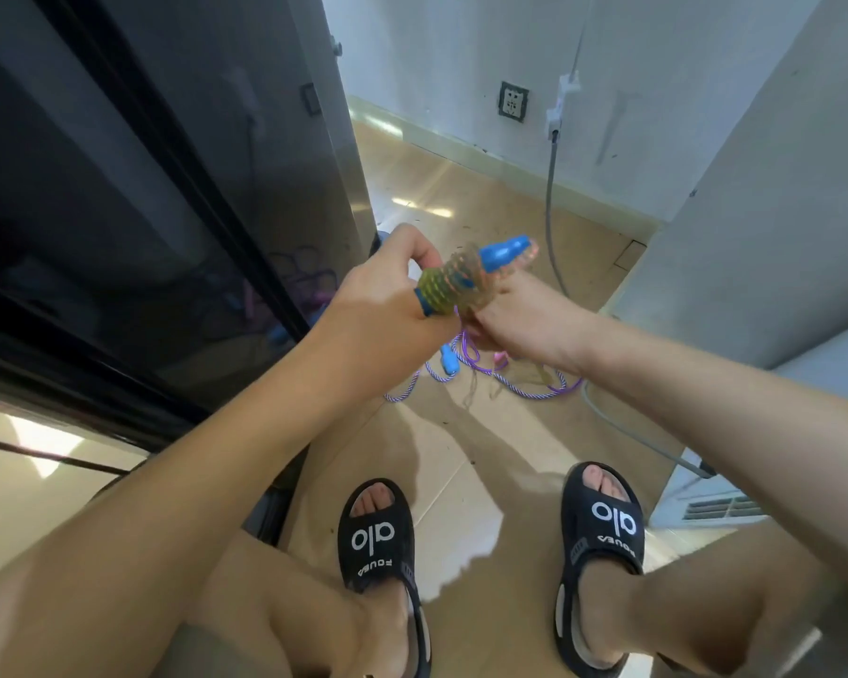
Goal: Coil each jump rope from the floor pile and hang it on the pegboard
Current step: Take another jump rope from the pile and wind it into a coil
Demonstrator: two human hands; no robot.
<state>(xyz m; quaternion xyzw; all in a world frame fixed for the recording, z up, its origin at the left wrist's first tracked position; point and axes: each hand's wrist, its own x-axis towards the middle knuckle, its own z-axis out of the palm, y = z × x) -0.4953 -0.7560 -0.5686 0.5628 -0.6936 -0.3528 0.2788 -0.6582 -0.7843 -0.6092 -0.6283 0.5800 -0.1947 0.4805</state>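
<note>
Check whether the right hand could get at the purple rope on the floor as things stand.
Probably not yet: the right hand and left hand both grip the coiled rope. The purple rope lies open below them.

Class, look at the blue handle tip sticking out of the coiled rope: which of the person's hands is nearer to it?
Right. The right hand sits directly under the blue handle tip; the left hand grips the coil's far end.

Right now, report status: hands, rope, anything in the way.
Both hands grip coiled clear rope, blue handles. Purple rope on floor below. Pegboard not in view.
</note>
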